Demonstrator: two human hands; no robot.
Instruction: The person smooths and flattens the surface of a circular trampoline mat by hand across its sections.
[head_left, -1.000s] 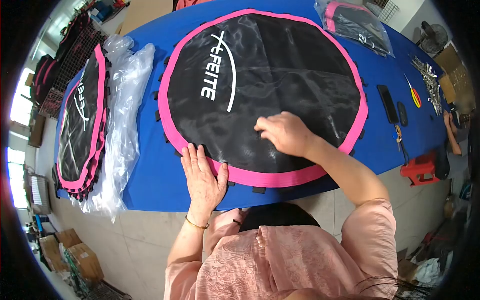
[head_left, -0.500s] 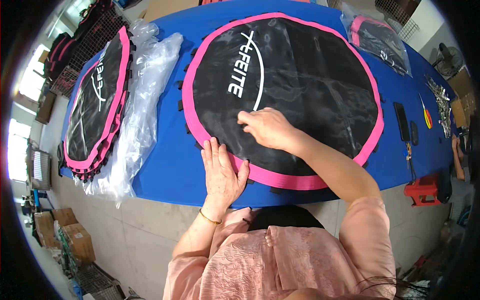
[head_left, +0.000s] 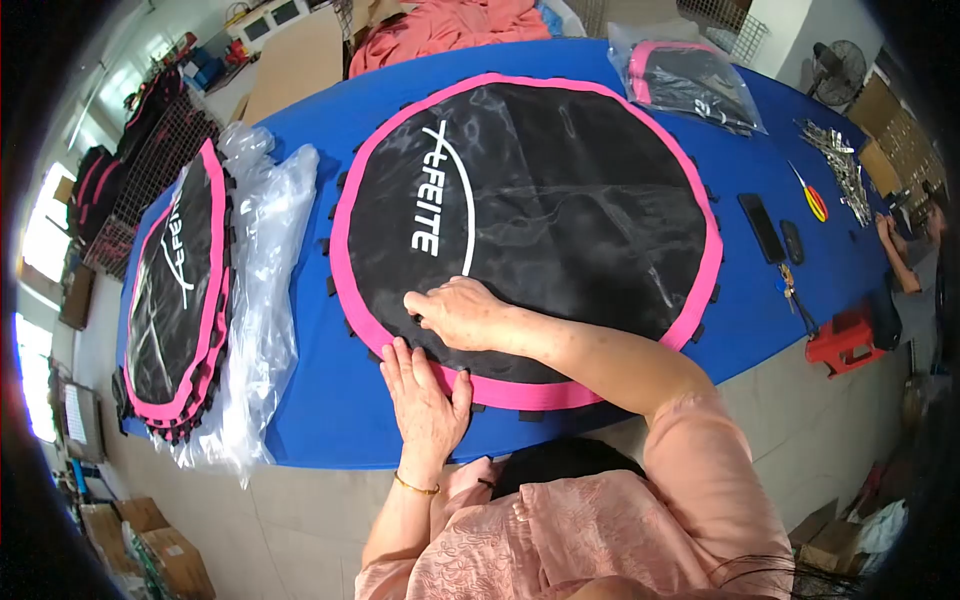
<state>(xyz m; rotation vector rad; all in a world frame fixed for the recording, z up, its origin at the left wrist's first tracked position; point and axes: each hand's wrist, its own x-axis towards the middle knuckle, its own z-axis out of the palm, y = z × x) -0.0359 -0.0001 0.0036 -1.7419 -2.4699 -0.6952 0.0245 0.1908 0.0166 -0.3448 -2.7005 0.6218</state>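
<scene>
Near the front edge of the counter (head_left: pixel 305 400), the rim (head_left: pixel 530 395) of the round mat (head_left: pixel 585 220) is covered by the left hand (head_left: pixel 424 408), its grip flat, thumb apart. Over the mat, the right hand (head_left: pixel 465 314) is curled; whether anything is clamped cannot be told.

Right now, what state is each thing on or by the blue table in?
Round mat: spread out, lettering up, creased
Left hand: open, palm down at the pink rim
Right hand: fingers curled, on the mat
Mat pile: stacked, lettering up
Loose plastic: crumpled
Far mat: bagged
Phone: lying flat, upward face dark
Red-and-yellow-handled tool: lying down
Fan: running or not, can't tell
</scene>
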